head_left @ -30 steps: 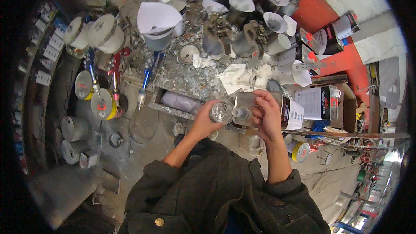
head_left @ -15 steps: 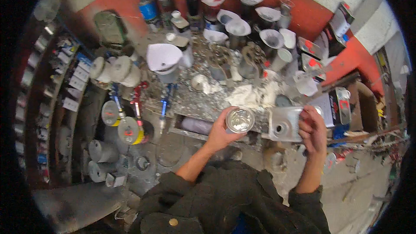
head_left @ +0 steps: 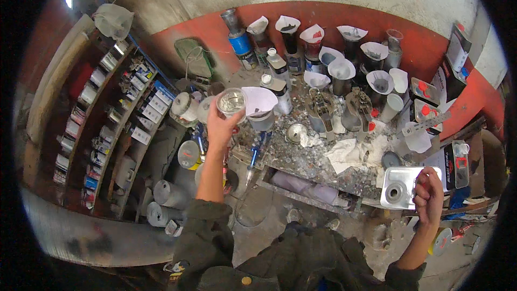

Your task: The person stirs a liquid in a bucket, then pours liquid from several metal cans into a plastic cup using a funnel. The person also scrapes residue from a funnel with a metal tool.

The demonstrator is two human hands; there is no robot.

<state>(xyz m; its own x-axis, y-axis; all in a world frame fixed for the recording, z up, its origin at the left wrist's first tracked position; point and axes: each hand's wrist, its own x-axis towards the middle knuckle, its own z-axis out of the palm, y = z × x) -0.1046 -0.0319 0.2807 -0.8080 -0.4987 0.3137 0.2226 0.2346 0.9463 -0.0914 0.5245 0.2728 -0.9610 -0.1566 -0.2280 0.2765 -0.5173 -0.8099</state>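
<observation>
My left hand point(head_left: 219, 129) is wrapped round a clear, round cup point(head_left: 232, 101) with a shiny, silvery inside. It is raised at the left end of the bench, beside a grey pot point(head_left: 262, 122) topped with a white paper strainer point(head_left: 260, 98). On the right, my right hand point(head_left: 429, 196) grips the side of a rectangular metal can point(head_left: 405, 175). The can's top faces up and shows a round spout opening. It is held by the front right edge of the bench, near a round dark lid point(head_left: 390, 159).
The paint-spattered bench point(head_left: 285, 153) bears crumpled white cloths point(head_left: 350, 153), an open round tin point(head_left: 295, 132) and several cups with paper strainers. A blue spray gun point(head_left: 259, 148) hangs at its left front. Shelves of tins point(head_left: 110, 118) stand left; a cardboard box point(head_left: 491, 153) stands right.
My left hand has carried the cup left and farther away, from the bench front to beside the grey pot. My right hand still holds the can. The view has shifted.
</observation>
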